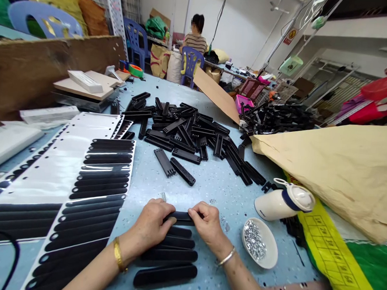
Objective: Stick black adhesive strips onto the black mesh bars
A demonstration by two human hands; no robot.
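A black strip [183, 218] lies crosswise between my two hands. My left hand [154, 221] pinches its left end between thumb and fingers, and my right hand [208, 224] grips its right end. Just below, nearer to me, several flat black strips [170, 254] lie in a row on the blue table [158, 184]. On the left, white sheets [65, 143] carry rows of black strips with rounded ends. Beyond my hands is a heap of black plastic pieces [184, 131].
At the right stand a white bowl [272, 255] of small metal parts and a white bottle [271, 204] on its side. Brown paper [340, 158] covers the right edge. A cardboard sheet [216, 94] leans behind the heap. A person [195, 38] sits far back.
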